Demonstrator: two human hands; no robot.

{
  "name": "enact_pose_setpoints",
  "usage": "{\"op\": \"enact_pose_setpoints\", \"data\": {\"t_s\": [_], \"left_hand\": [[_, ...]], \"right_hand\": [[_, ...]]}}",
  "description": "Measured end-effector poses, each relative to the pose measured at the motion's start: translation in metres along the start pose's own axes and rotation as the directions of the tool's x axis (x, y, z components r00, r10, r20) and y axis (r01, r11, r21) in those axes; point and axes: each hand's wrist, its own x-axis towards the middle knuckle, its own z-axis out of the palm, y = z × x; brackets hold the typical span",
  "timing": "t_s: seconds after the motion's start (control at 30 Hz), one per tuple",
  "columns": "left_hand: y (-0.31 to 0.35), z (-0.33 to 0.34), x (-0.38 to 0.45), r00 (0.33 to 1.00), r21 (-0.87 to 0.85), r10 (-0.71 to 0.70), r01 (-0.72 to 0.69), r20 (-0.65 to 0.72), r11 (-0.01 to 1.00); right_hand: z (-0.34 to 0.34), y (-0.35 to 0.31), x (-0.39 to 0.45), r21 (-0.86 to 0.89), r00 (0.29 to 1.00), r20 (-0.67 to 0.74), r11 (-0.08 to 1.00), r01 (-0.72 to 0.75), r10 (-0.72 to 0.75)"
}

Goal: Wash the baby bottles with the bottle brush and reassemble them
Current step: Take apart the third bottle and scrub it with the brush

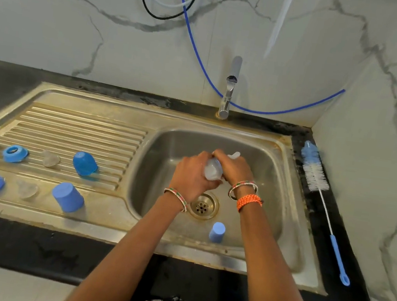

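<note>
Both hands grip a baby bottle over the sink basin.

The left hand [190,174] and right hand [234,169] clasp the clear bottle [212,170]; caps, collars and teats sit apart on the drainboard [82,122], the bottle brush [315,176] lies unused on the counter, so reassembly appears still ahead.

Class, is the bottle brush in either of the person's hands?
No, the bottle brush lies on the dark counter right of the sink.
</note>
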Motion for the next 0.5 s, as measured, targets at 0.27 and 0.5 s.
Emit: {"op": "enact_pose_setpoints", "data": {"t_s": [0.27,0.5], "left_hand": [[-0.017,-0.038,0.014,0.832,-0.76,0.026,0.493,0.555,0.423],[-0.029,-0.034,0.005,0.885,-0.833,-0.06,0.455,0.461,0.314]], "right_hand": [[-0.009,-0.022,-0.007,0.172,0.966,0.135,0.965,0.197,-0.222],[-0.011,-0.01,-0.001,0.472,0.984,-0.026,0.87,-0.141,0.174]]}}
